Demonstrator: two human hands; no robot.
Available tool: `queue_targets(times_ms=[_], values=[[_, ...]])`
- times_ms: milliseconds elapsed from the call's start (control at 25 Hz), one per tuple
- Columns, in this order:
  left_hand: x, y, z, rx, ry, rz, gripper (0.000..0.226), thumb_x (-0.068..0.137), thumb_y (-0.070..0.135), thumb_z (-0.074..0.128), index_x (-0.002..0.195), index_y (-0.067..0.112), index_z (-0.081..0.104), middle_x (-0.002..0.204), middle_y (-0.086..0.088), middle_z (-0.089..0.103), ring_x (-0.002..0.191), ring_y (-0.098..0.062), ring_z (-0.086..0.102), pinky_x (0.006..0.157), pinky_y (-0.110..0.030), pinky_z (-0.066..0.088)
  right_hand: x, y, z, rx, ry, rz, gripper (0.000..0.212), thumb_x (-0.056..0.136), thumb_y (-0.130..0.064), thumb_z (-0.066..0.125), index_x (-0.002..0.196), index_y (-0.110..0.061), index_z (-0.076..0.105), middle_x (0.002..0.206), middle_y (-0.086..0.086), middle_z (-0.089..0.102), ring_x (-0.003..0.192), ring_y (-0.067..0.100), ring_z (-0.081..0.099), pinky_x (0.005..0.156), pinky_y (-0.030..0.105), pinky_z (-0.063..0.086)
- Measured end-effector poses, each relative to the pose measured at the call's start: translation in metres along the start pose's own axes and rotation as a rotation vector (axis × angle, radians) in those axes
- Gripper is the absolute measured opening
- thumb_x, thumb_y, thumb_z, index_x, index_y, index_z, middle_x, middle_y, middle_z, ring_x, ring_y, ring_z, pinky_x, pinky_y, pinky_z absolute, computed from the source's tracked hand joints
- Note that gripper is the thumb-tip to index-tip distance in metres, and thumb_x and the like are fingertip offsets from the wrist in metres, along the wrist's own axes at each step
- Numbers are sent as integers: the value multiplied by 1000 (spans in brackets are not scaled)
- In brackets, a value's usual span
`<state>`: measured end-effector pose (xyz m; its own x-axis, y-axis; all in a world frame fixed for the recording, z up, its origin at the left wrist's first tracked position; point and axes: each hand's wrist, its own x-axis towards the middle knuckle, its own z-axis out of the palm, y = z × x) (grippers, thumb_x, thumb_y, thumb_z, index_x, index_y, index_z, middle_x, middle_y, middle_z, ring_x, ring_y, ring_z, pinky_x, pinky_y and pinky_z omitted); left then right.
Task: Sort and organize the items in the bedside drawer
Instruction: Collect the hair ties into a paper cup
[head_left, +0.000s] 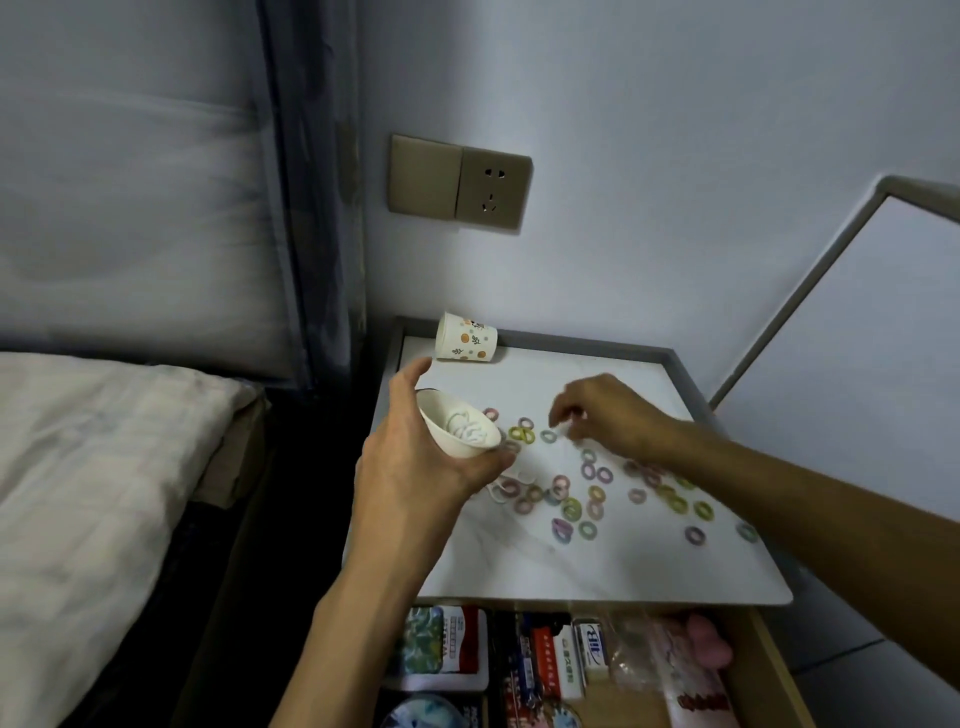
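**Cup in the left hand, right hand over the scattered hair ties**

The left hand (415, 467) grips a small white cup (441, 410), thumb along its far side and fingers curled under its base. The cup is tilted with its mouth toward the camera and held just above the left part of the nightstand top (519, 561). Inside it lie a few white loops (467, 428).

The right hand (602, 410) hangs over the middle of the top with its fingers bent downward and drawn together near the surface. Something pale shows at the fingertips, but whether they pinch it cannot be told.

Many small coloured hair ties (571, 506) are spread across the top, below and between the two hands, and reach toward its right edge. At the back left corner a patterned paper cup (467, 338) lies on its side, well apart from the ties.

Below the front edge the drawer (769, 670) stands open. It holds printed packets (452, 644) on the left, boxes in the middle, and clear wrappers and a pink object (701, 644) on the right.

A bed (93, 467) lies left of the nightstand, and a wall socket (491, 189) sits above it.
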<state>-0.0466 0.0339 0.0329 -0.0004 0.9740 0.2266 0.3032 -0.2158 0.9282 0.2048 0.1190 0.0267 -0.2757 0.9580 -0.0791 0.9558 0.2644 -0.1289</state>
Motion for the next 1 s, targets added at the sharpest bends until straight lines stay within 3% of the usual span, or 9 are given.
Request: queue_targets(times_ms=[120,200,280,320,520,680,800,920,1000], values=[[0,-4,-4,2,22,-2,99,57,37,91,139,38,35,95,28,49,92,0,54,69,-5,43,-2,20,39,-81,-22,51,26,86,-7,69,109,-17,72,107,2,66,97,15,60,78,19,42],[2,-8,-6,7,33,-8,102,54,40,91,139,40,34,102,21,52,101,-9,57,80,-21,52,0,26,50,-99,-4,70,22,88,-9,68,108,-17,72,108,3,65,96,16,59,80,24,47],[3,-10,-7,3,39,-30,103,51,44,90,138,43,34,105,19,54,102,-15,60,79,-42,58,3,29,53,-90,15,83,15,88,-12,69,102,-16,73,105,2,66,91,14,59,79,25,49],[3,-9,-8,3,41,-37,104,50,45,89,138,44,34,105,19,54,102,-16,60,77,-46,58,5,29,53,-79,9,92,11,88,-14,70,99,-15,73,103,1,66,89,13,58,77,23,48],[2,-7,-10,26,54,-44,102,47,50,86,136,45,35,103,25,53,100,-16,61,74,-46,59,3,21,54,-120,-41,65,9,96,-20,59,98,-13,65,101,4,64,85,11,50,74,22,38],[4,-8,-12,29,93,-62,97,51,42,88,133,44,37,101,24,52,96,-16,61,72,-46,59,4,-7,43,75,31,57,10,97,-22,58,102,-16,62,98,4,68,86,15,60,77,31,49],[4,-8,-13,13,113,-78,99,48,47,85,134,44,37,102,18,54,97,-20,62,71,-47,59,8,-39,51,216,-14,-13,15,93,-21,65,106,-17,70,101,-1,72,89,10,66,81,25,51],[3,-9,-15,1,112,-75,100,48,48,85,136,42,37,104,11,55,98,-21,61,73,-46,58,11,-57,70,283,-7,93,16,93,-21,63,108,-20,68,102,2,73,85,13,69,79,29,57],[3,-9,-17,13,109,-58,98,54,40,88,137,37,38,103,12,54,99,-18,59,80,-38,55,11,-63,75,316,24,188,13,92,-28,65,104,-22,66,95,0,72,75,11,68,72,31,58]])
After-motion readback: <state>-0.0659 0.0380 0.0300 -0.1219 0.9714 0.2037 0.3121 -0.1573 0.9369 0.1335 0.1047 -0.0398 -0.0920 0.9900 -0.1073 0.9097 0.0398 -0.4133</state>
